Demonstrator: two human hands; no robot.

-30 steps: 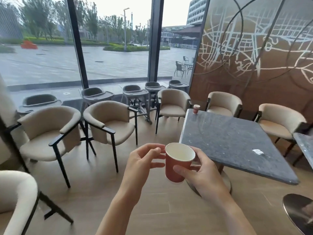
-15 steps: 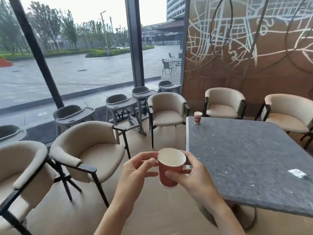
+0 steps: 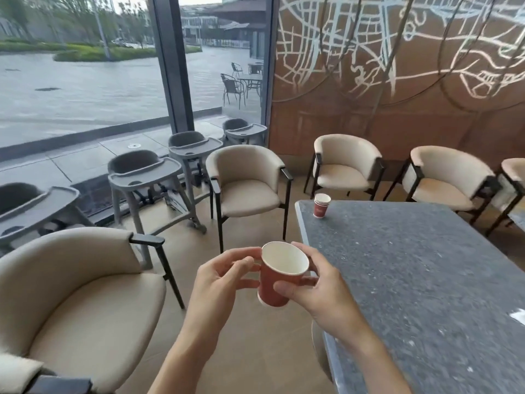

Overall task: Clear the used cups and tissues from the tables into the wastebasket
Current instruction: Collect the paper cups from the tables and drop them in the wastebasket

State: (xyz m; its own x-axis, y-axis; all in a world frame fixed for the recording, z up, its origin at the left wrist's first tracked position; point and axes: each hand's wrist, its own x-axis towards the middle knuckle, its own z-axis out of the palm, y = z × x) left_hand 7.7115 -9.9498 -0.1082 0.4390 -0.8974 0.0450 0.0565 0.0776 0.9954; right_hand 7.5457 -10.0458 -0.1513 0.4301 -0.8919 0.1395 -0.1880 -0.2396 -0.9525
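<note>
A red paper cup with a white inside is held upright in front of me, beside the near left edge of the dark stone table. My right hand grips the cup, thumb across its front. My left hand touches the cup's left side with curled fingertips. A short stack of red paper cups stands at the table's far left corner. A white tissue lies at the table's right, cut off by the frame edge. No wastebasket is in view.
A beige armchair is close at my left, another stands ahead and more line the far side of the table. Grey high chairs stand along the window. Wooden floor lies between chair and table.
I have walked closer to the table's left side; the stack of cups and chairs appear larger and nearer. Both hands keep the same hold on the red cup.
</note>
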